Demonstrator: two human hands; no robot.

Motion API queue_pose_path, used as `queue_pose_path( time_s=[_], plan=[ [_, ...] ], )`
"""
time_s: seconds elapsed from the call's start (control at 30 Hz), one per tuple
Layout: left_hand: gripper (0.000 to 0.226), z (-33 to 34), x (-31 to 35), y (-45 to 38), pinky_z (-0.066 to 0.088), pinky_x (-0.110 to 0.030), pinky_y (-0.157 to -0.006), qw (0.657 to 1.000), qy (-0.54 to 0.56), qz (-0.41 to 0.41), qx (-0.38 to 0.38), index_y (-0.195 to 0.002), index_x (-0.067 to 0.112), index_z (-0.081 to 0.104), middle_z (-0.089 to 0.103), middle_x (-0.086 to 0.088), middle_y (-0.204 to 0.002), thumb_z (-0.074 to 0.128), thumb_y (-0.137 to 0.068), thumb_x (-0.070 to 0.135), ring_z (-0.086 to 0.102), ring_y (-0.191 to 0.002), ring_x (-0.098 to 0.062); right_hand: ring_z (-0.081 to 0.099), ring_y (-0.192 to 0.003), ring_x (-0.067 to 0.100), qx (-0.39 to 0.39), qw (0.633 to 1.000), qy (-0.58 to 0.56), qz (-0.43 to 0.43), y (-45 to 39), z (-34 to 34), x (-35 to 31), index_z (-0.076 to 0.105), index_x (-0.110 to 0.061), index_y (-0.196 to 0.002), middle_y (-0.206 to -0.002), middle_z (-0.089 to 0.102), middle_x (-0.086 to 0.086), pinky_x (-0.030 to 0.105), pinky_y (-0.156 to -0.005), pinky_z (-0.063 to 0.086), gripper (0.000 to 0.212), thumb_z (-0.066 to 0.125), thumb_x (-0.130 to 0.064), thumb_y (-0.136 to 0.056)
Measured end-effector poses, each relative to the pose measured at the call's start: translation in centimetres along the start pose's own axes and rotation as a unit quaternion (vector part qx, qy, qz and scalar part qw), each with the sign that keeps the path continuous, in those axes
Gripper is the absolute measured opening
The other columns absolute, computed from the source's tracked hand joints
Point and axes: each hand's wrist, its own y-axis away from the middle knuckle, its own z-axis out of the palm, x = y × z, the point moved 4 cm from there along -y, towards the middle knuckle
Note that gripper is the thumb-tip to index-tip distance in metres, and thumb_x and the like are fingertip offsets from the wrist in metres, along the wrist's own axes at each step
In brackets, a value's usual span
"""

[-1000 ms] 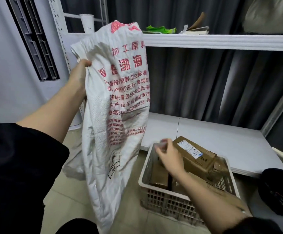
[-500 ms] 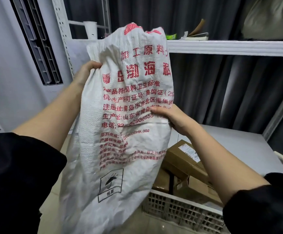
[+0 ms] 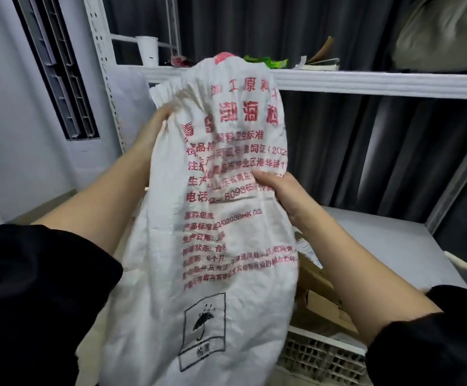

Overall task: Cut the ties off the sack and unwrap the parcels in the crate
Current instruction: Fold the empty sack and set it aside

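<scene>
A white woven sack [image 3: 215,260] with red printed characters and a black umbrella symbol hangs upright in front of me, limp and crumpled. My left hand [image 3: 150,135] grips its upper left edge, mostly hidden behind the fabric. My right hand [image 3: 279,190] pinches the sack's right side about halfway down. Behind the sack's lower right, brown cardboard parcels [image 3: 321,305] lie in a white slotted crate [image 3: 324,358]; the sack covers most of both. No tie shows on the sack.
A white metal rack stands behind, with a lower shelf board [image 3: 388,246] and an upper shelf [image 3: 366,82] holding a paper cup [image 3: 148,51], green packaging and a book. Dark curtains hang behind. A white floor-standing air conditioner [image 3: 17,107] fills the left.
My right hand left the parcels in the crate, rose and took hold of the sack's right side. The sack has swung to the centre, in front of the crate.
</scene>
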Motion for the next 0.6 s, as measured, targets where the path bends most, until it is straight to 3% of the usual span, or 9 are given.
queue_pose_path(
  time_s=[0.1,0.17,0.23,0.3,0.4,0.5,0.6],
  plan=[
    [0.06,0.4,-1.2,2.0,0.055,-0.038,-0.086,0.987,0.022,-0.056,-0.151,-0.104,0.021,0.074,0.072,-0.007,-0.112,0.058,-0.071,0.069,0.069,-0.102,-0.026,0.071,-0.09,0.023,0.096,0.995,0.008,-0.035,-0.3,-1.8,-0.3,0.068,-0.013,-0.099,-0.095,0.074,0.006,0.038,-0.086,0.055,0.012,0.064,-0.015,-0.088],
    [0.068,0.5,-2.3,3.3,0.059,-0.035,-0.077,0.964,-0.008,-0.069,-0.258,-0.105,0.023,0.075,0.07,-0.006,-0.117,0.072,-0.053,0.067,0.069,-0.103,-0.024,0.071,-0.085,0.019,0.138,0.99,0.013,-0.037,-0.2,-2.7,-0.8,0.068,-0.012,-0.098,-0.09,0.074,0.003,0.034,-0.081,0.055,0.011,0.062,-0.015,-0.089],
    [0.084,0.1,-3.9,4.0,0.059,-0.03,-0.074,0.945,-0.061,-0.104,-0.305,-0.113,0.023,0.069,0.071,-0.003,-0.115,0.084,-0.04,0.062,0.069,-0.102,-0.022,0.07,-0.086,0.021,0.162,0.986,0.0,-0.034,-0.1,-3.3,-1.2,0.068,-0.013,-0.091,-0.09,0.073,0.004,0.035,-0.084,0.055,0.009,0.06,-0.017,-0.09],
    [0.104,-0.3,-5.8,4.3,0.058,-0.03,-0.078,0.931,-0.137,-0.134,-0.311,-0.13,0.024,0.049,0.07,0.001,-0.116,0.091,-0.039,0.051,0.069,-0.102,-0.019,0.068,-0.086,0.023,0.188,0.982,-0.017,-0.017,0.1,-3.9,-1.7,0.068,-0.012,-0.087,-0.09,0.072,0.006,0.036,-0.085,0.053,0.012,0.059,-0.019,-0.089],
    [0.097,0.6,-6.9,3.9,0.049,-0.03,-0.097,0.923,-0.24,-0.067,-0.294,-0.142,0.038,0.019,0.054,0.014,-0.131,0.082,-0.069,0.032,0.058,-0.115,-0.007,0.066,-0.079,0.021,0.207,0.978,-0.025,-0.005,0.5,-4.4,-3.1,0.067,-0.011,-0.088,-0.087,0.069,0.004,0.032,-0.076,0.053,0.012,0.057,-0.018,-0.089],
    [0.085,1.2,-6.9,3.4,0.051,-0.033,-0.097,0.941,-0.244,-0.018,-0.232,-0.142,0.029,0.03,0.059,0.012,-0.128,0.078,-0.072,0.038,0.063,-0.11,-0.008,0.068,-0.072,0.021,0.189,0.98,-0.057,0.031,0.9,-5.4,-3.7,0.064,-0.009,-0.102,-0.078,0.072,0.005,0.03,-0.067,0.055,0.017,0.053,-0.017,-0.091],
    [0.077,1.8,-7.8,3.3,0.048,-0.037,-0.1,0.945,-0.223,-0.03,-0.238,-0.138,0.034,0.036,0.061,0.012,-0.128,0.076,-0.073,0.046,0.062,-0.113,-0.01,0.07,-0.056,0.018,0.142,0.984,-0.097,0.048,1.8,-6.3,-4.1,0.06,-0.009,-0.095,-0.064,0.073,0.004,0.025,-0.051,0.057,0.016,0.046,-0.015,-0.096]
  ],
)
